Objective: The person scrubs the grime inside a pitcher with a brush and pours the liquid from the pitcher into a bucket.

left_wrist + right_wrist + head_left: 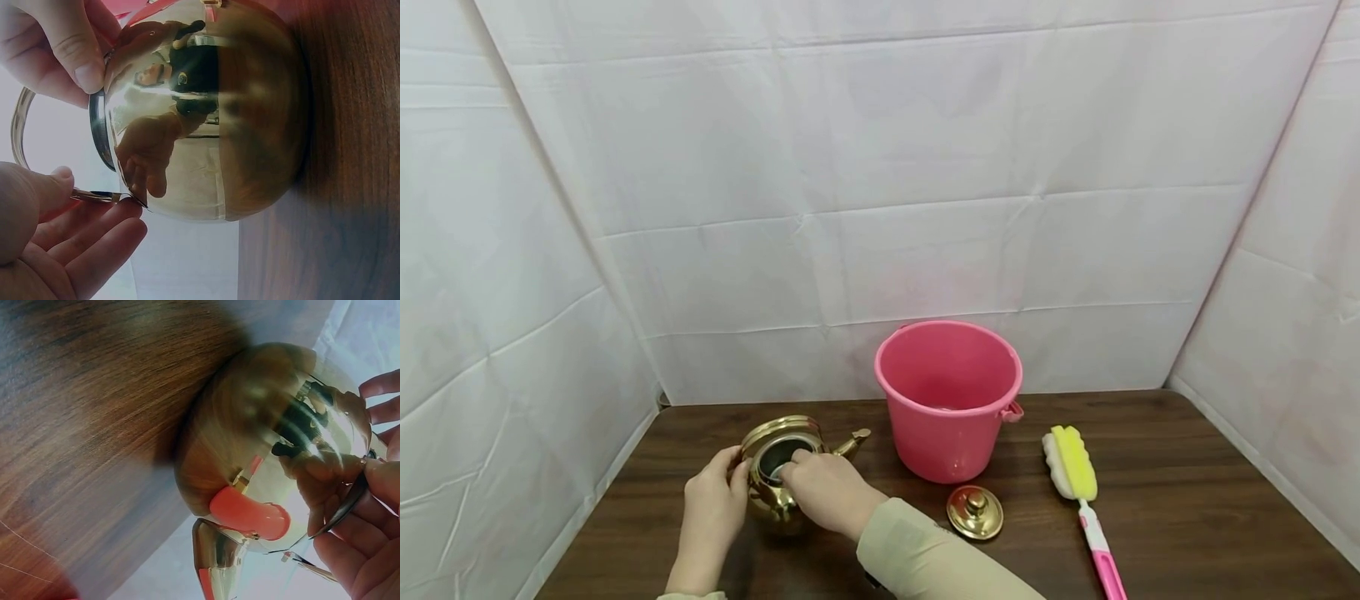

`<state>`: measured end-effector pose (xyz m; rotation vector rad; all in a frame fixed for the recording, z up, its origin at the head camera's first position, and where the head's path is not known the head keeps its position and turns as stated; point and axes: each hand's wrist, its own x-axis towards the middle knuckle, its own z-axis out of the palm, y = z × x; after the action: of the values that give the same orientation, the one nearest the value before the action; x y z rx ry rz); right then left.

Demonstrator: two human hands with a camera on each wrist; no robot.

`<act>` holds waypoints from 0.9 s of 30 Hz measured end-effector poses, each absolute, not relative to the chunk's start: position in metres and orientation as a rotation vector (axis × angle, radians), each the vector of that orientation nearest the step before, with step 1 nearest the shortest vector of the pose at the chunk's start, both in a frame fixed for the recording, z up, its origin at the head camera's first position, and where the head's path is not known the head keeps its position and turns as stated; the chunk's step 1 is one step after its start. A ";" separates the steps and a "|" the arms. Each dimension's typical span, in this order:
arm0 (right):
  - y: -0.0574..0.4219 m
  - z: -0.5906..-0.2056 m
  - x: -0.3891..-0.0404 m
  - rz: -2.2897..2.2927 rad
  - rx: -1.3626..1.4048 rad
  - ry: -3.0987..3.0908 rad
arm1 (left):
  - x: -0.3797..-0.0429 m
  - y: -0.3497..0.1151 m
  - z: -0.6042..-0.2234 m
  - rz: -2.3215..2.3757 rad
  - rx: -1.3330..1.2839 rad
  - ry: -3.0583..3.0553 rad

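Note:
A shiny brass teapot point(773, 510) stands on the wooden table, its spout point(852, 443) pointing right. Its arched handle point(20, 125) is raised, and my left hand point(713, 502) pinches the base of that handle at the left side, thumb on one side and fingers behind. My right hand point(829, 492) is at the uncovered mouth, its fingertips reaching over the rim point(345, 511); in the right wrist view thumb and fingers lie on either side of this rim. The inside of the pot is mostly hidden by the right hand. The brass lid point(974, 512) lies apart, knob up, to the right.
Behind the lid stands a pink bucket point(951, 446). A sponge brush point(1078, 475) with yellow and white head and pink-and-white handle lies at the right. White cloth walls point(850, 250) enclose the wooden table point(1195, 500) at the back and sides.

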<state>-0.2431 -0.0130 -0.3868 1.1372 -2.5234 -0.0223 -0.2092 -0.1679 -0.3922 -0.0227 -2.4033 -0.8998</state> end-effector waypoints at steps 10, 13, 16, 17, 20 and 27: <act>-0.011 -0.389 -0.242 -0.098 1.142 -2.427 | -0.210 -0.167 -0.393 -0.898 -0.036 -2.377; -0.011 -0.389 -0.242 -0.129 1.135 -2.385 | -0.210 -0.167 -0.393 -0.900 -0.037 -2.379; -0.010 -0.390 -0.242 -0.193 1.131 -2.309 | -0.210 -0.168 -0.393 -0.894 -0.039 -2.377; -0.010 -0.390 -0.242 -0.216 1.127 -2.278 | -0.211 -0.168 -0.393 -0.892 -0.037 -2.375; -0.010 -0.391 -0.241 -0.266 1.108 -2.198 | -0.211 -0.168 -0.393 -0.887 -0.035 -2.370; -0.009 -0.396 -0.243 -0.273 1.091 -2.143 | -0.210 -0.168 -0.393 -0.875 -0.044 -2.366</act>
<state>-0.2428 -0.0089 -0.3955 1.0911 -2.1430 -0.2733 -0.2100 -0.1679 -0.3934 -0.0439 -2.3657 -0.8754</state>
